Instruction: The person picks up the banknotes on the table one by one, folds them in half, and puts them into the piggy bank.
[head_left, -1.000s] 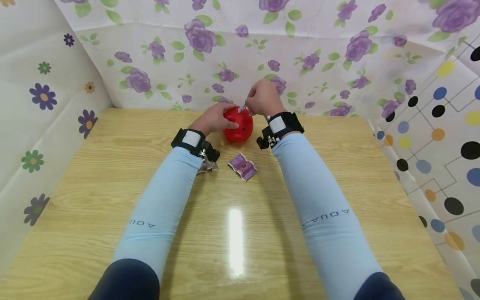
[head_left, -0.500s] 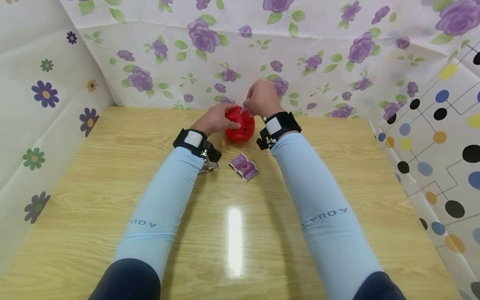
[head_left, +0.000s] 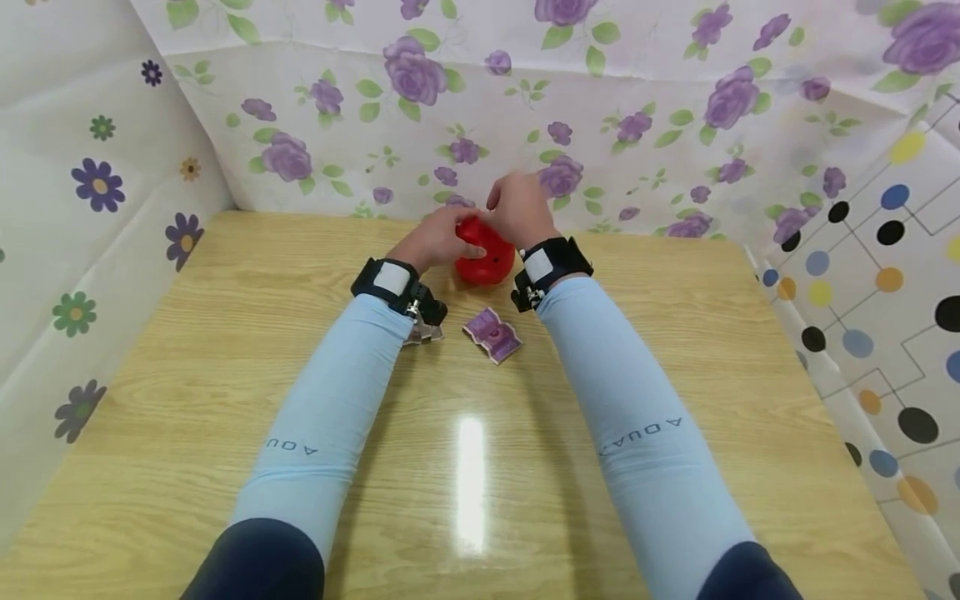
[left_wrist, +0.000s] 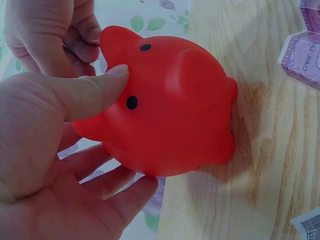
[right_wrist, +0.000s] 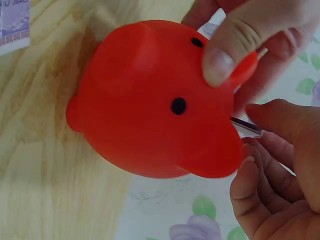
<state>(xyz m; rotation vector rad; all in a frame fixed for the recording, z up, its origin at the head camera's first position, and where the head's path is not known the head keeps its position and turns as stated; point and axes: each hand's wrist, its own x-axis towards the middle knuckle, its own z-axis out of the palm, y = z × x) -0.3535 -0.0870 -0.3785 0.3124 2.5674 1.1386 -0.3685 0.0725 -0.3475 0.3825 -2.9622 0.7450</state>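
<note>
A red piggy bank [head_left: 486, 265] with black dot eyes stands near the back edge of the table. My left hand [head_left: 435, 237] grips it from the left, thumb over the face by one eye, fingers round the back and side. Behind its ears, my right hand [head_left: 522, 210] has its fingers curled at the top of the bank. There, in the right wrist view, the thin end of a folded banknote [right_wrist: 246, 126] sticks out between thumb and fingers. The rest of that note is hidden behind the ear.
A creased purple banknote [head_left: 492, 335] lies on the wooden table [head_left: 420, 467] in front of the bank. Greyish folded paper [head_left: 427, 332] shows partly beneath the left wrist camera. Flowered sheeting [head_left: 337, 75] rises behind the table; dotted sheeting [head_left: 885, 333] stands at the right.
The right hand has come down and slightly left toward the bank's top, and less of the pinched banknote shows. The left hand keeps its grip; the whole view has shifted slightly.
</note>
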